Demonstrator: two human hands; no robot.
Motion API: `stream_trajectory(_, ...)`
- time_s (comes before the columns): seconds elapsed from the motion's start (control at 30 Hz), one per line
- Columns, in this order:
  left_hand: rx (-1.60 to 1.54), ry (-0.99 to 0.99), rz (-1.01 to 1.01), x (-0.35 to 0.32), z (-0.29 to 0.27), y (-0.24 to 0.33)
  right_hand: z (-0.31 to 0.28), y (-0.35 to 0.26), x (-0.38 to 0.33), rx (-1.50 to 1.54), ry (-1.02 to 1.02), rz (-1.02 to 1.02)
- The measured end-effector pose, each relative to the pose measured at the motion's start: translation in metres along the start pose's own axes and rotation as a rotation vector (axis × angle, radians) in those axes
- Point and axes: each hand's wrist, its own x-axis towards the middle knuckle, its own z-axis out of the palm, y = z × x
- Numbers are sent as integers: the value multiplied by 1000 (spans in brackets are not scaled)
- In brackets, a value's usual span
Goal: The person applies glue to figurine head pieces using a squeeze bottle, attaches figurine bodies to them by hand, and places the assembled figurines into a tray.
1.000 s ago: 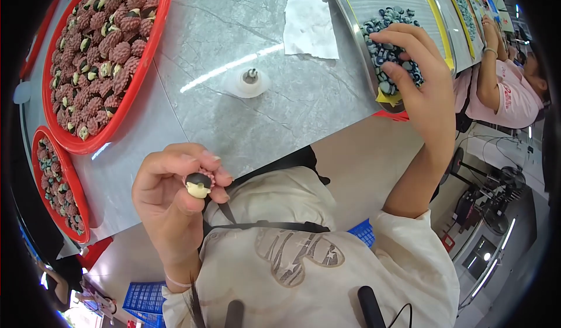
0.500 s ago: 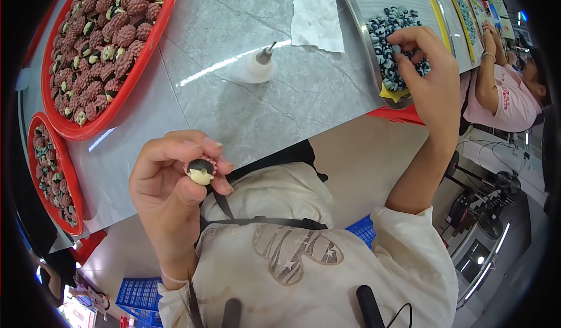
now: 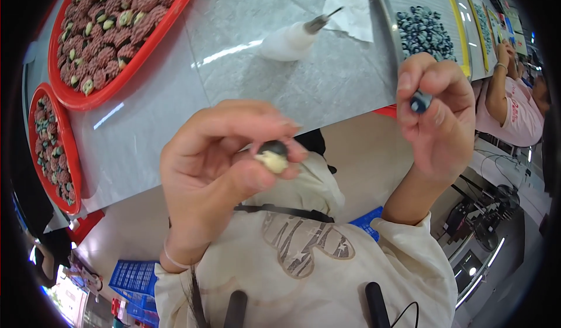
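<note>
My left hand (image 3: 213, 161) pinches a small moulded piece (image 3: 273, 157) between thumb and fingertips, in front of the table's near edge. The piece is cream on one side and dark green on the other; a pinkish rim showed round it a moment ago. Off to the right, my right hand (image 3: 441, 115) is raised with a tiny dark-blue bead-like piece (image 3: 420, 102) between thumb and fingers. Beyond that hand, a pile of similar dark-blue and pale pieces (image 3: 426, 33) lies in a metal-edged tray (image 3: 383, 15).
A white squeeze bottle with a metal needle tip (image 3: 289, 40) stands on the grey marbled table (image 3: 146, 129). Behind it lies a white tissue (image 3: 353, 12). Two red trays (image 3: 125, 74) of pink ridged pieces are at the left. A co-worker in pink (image 3: 514, 109) sits at far right.
My right hand has left the pile of blue pieces and come nearer, now carrying one. My left hand has moved right with its piece. The whole view has shifted slightly.
</note>
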Motion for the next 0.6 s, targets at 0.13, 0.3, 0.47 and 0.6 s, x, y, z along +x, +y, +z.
stream_trajectory(0.13, -59, 31, -13, 0, 5, -1, 26, 8, 1, 148, -111, 10)
stream_trajectory(0.3, 12, -26, 111, -2, -3, -7, 44, 20, 1, -57, -159, -151)
stream_trajectory(0.47, 49, -31, 144, -6, -8, -7, 53, 26, 1, -440, -154, -451)
stream_trajectory(0.6, 58, 2, 121, -8, -8, -3, 66, 23, -1, -584, -67, -549)
